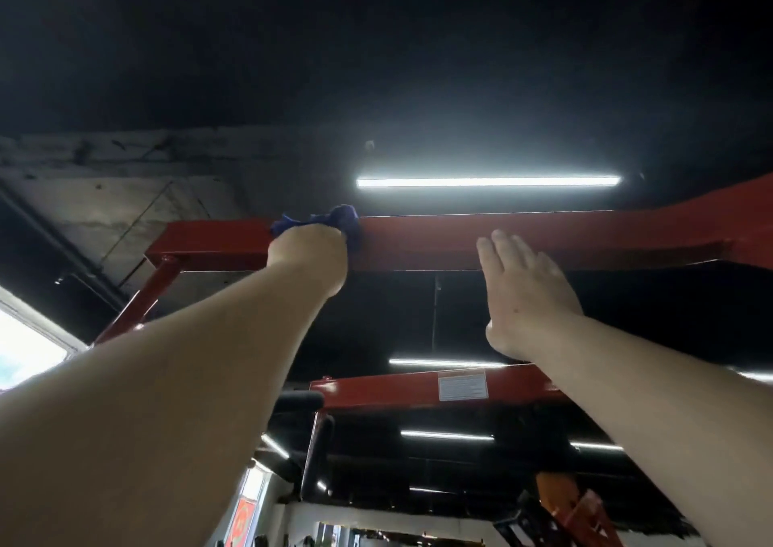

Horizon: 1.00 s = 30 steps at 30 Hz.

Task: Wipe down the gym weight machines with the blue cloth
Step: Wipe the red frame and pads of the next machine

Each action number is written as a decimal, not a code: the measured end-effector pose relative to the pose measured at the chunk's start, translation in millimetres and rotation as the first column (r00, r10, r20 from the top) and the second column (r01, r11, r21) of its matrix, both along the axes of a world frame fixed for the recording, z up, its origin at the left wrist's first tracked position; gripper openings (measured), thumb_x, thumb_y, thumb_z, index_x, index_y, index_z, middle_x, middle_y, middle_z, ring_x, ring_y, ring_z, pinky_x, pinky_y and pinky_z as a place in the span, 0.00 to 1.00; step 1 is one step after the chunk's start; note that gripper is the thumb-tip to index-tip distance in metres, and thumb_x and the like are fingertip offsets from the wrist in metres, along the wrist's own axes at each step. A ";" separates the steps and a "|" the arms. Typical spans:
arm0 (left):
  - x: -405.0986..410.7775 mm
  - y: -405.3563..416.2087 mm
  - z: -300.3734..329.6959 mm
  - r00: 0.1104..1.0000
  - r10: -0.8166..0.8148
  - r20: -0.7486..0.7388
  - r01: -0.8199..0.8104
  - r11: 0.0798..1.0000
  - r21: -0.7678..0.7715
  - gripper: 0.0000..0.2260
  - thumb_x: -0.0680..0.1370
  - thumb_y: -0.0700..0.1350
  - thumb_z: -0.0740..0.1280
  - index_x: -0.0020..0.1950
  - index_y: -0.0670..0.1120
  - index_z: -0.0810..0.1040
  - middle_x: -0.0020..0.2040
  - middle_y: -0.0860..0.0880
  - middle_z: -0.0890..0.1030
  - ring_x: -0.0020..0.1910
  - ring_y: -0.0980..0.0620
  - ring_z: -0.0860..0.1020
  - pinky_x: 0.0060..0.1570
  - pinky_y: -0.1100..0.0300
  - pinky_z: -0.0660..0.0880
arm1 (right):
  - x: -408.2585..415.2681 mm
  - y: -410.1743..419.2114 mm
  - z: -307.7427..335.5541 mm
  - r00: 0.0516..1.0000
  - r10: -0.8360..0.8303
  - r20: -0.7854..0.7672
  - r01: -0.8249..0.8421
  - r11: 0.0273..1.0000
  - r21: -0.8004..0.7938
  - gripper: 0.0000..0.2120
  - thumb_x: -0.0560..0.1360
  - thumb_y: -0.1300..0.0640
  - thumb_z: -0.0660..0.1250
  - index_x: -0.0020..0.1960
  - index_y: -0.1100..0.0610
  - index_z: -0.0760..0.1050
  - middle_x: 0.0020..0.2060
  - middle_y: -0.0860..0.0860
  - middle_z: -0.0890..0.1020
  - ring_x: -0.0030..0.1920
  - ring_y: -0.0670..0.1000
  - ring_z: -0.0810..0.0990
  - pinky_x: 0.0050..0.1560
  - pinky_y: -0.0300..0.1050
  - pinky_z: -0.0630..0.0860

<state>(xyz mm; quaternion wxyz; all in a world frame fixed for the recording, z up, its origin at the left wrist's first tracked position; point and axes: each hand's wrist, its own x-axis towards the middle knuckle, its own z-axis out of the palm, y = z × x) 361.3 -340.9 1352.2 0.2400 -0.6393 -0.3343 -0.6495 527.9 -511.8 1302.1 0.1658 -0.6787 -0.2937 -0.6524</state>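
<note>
View was tilted up toward a dark ceiling. Writing first: one white rectangular label (463, 386) sat on the face of the lower red beam (389, 389), its lines of print too small and blurred to read; a red-orange sign (241, 521) by a bright pane at the bottom left carried a mark that could not be made out. No brand name was legible anywhere. Counts: two red horizontal beams, one upper red beam (523, 239) and the lower one behind and below it; one red diagonal strut (138, 299) ran down to the left from the upper beam's left end. One long ceiling tube light (488, 181) glowed just above the upper beam, and several shorter strips of light showed lower in the frame. One blue cloth (334, 222) was bunched against the front face and top edge of the upper beam, toward its left part. The left hand (311, 255) gripped that cloth, fingers curled round it and pressing it on the beam. The right hand (523, 291) was raised with fingers straight and together, holding nothing, its fingertips overlapping the upper beam's lower edge; contact with the metal could not be told. Both forearms were bare.
</note>
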 end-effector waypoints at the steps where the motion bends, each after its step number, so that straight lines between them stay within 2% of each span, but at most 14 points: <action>1: 5.7 -3.8 -3.4 0.999 -0.004 -0.044 0.008 0.997 0.080 0.19 0.78 0.42 0.61 0.69 0.51 0.66 0.59 0.48 0.77 0.57 0.42 0.78 0.49 0.51 0.75 | -3.7 1.8 -0.7 1.000 -0.008 -0.019 0.008 1.000 0.004 0.51 0.72 0.59 0.71 0.79 0.55 0.35 0.79 0.54 0.39 0.79 0.56 0.40 0.78 0.54 0.47; 3: 12.8 -9.3 -14.5 0.991 -0.020 -0.129 0.051 0.968 0.245 0.21 0.79 0.40 0.60 0.71 0.54 0.67 0.63 0.49 0.76 0.59 0.43 0.77 0.48 0.51 0.75 | -13.9 6.0 -1.0 0.999 0.001 -0.053 0.000 1.000 0.028 0.50 0.72 0.55 0.71 0.79 0.57 0.39 0.79 0.54 0.42 0.79 0.56 0.43 0.78 0.54 0.50; 5: 0.4 -2.9 -15.7 0.986 -0.045 -0.162 0.086 0.963 0.257 0.24 0.80 0.40 0.61 0.74 0.58 0.63 0.67 0.48 0.73 0.62 0.43 0.76 0.51 0.50 0.75 | -27.9 12.8 -0.3 0.997 0.037 -0.066 -0.033 0.997 0.064 0.46 0.73 0.50 0.70 0.79 0.57 0.45 0.79 0.54 0.47 0.79 0.55 0.48 0.77 0.53 0.52; 8: -32.6 17.5 -1.3 0.992 -0.008 -0.125 0.011 1.000 0.028 0.24 0.79 0.38 0.61 0.75 0.51 0.64 0.69 0.44 0.72 0.65 0.42 0.74 0.54 0.49 0.74 | -44.6 22.3 0.0 0.992 0.105 -0.070 -0.103 0.994 0.032 0.43 0.76 0.49 0.69 0.79 0.56 0.45 0.79 0.52 0.47 0.79 0.54 0.48 0.78 0.52 0.51; 10: -52.9 37.1 -0.6 0.997 -0.012 -0.075 0.003 0.993 -0.114 0.24 0.79 0.38 0.62 0.76 0.48 0.64 0.70 0.44 0.71 0.68 0.41 0.71 0.57 0.49 0.72 | -57.6 37.8 2.1 0.991 0.129 -0.027 -0.130 0.991 -0.034 0.43 0.76 0.49 0.68 0.80 0.54 0.43 0.80 0.50 0.45 0.79 0.52 0.46 0.78 0.52 0.49; 12: -61.3 53.1 -2.1 1.000 -0.005 -0.009 0.003 0.991 -0.134 0.25 0.79 0.37 0.63 0.75 0.47 0.65 0.70 0.43 0.71 0.68 0.41 0.71 0.55 0.51 0.72 | -70.3 57.6 5.5 0.990 0.134 0.035 -0.130 0.987 -0.098 0.44 0.77 0.49 0.67 0.80 0.53 0.41 0.80 0.50 0.43 0.79 0.51 0.44 0.78 0.51 0.48; 15: -56.6 53.0 -6.0 0.999 -0.037 0.007 0.037 0.999 0.015 0.23 0.78 0.36 0.63 0.72 0.48 0.69 0.64 0.45 0.76 0.64 0.42 0.74 0.49 0.53 0.73 | -84.0 87.9 9.5 0.990 0.137 0.029 -0.133 0.984 -0.117 0.44 0.77 0.49 0.66 0.80 0.53 0.38 0.79 0.49 0.40 0.79 0.51 0.41 0.78 0.48 0.45; 18: -54.0 76.7 -4.3 0.980 -0.082 -0.181 0.133 0.948 0.288 0.26 0.78 0.37 0.59 0.73 0.59 0.65 0.69 0.50 0.73 0.65 0.44 0.74 0.56 0.49 0.76 | -92.9 105.4 11.8 0.992 0.120 0.035 -0.118 0.992 -0.049 0.44 0.77 0.48 0.66 0.80 0.55 0.40 0.79 0.50 0.41 0.79 0.52 0.42 0.78 0.47 0.45; 20: -71.3 102.5 10.2 0.984 -0.015 -0.179 0.056 0.972 0.226 0.26 0.79 0.39 0.57 0.73 0.61 0.62 0.72 0.48 0.70 0.66 0.42 0.73 0.60 0.45 0.75 | -95.7 109.9 10.8 0.995 0.092 0.046 -0.090 0.995 -0.033 0.44 0.77 0.48 0.67 0.80 0.55 0.40 0.79 0.51 0.42 0.79 0.53 0.43 0.78 0.48 0.45; 23: -92.8 121.2 24.7 1.000 0.016 -0.006 -0.016 1.000 -0.024 0.20 0.81 0.46 0.57 0.74 0.54 0.64 0.72 0.45 0.71 0.69 0.40 0.70 0.63 0.45 0.72 | -95.4 116.6 7.3 0.996 0.083 0.041 -0.082 0.997 -0.014 0.45 0.77 0.50 0.67 0.80 0.54 0.38 0.79 0.51 0.40 0.79 0.53 0.42 0.78 0.49 0.44; 24: -89.7 115.7 22.3 0.998 0.068 0.003 -0.068 0.998 -0.016 0.19 0.81 0.45 0.58 0.73 0.50 0.67 0.69 0.44 0.73 0.68 0.40 0.71 0.62 0.47 0.72 | -96.6 120.4 6.6 0.995 0.095 0.035 -0.095 0.995 -0.006 0.45 0.76 0.50 0.67 0.80 0.54 0.38 0.79 0.50 0.40 0.79 0.52 0.41 0.78 0.48 0.44; 26: -74.3 94.0 9.0 0.998 0.056 -0.038 -0.049 0.986 0.158 0.19 0.80 0.40 0.59 0.71 0.47 0.70 0.66 0.43 0.75 0.65 0.41 0.74 0.57 0.49 0.74 | -102.4 129.4 5.9 0.989 0.150 0.009 -0.150 0.989 0.014 0.45 0.76 0.50 0.67 0.80 0.53 0.38 0.79 0.50 0.39 0.79 0.52 0.40 0.78 0.48 0.43; 28: -64.5 84.9 -6.2 0.987 -0.022 -0.160 0.076 0.937 0.342 0.22 0.78 0.37 0.60 0.71 0.54 0.69 0.68 0.45 0.73 0.63 0.42 0.76 0.55 0.49 0.77 | -110.8 139.9 6.8 0.982 0.188 -0.008 -0.188 0.982 0.020 0.45 0.77 0.50 0.66 0.80 0.54 0.39 0.79 0.49 0.39 0.79 0.51 0.39 0.78 0.47 0.43; 30: -76.7 96.1 0.9 0.974 -0.042 -0.225 0.114 0.941 0.319 0.25 0.78 0.36 0.59 0.71 0.58 0.68 0.69 0.46 0.72 0.62 0.42 0.76 0.55 0.48 0.77 | -117.7 146.7 8.6 0.982 0.187 -0.009 -0.187 0.982 0.016 0.45 0.77 0.49 0.66 0.80 0.54 0.38 0.79 0.50 0.38 0.79 0.51 0.38 0.78 0.47 0.42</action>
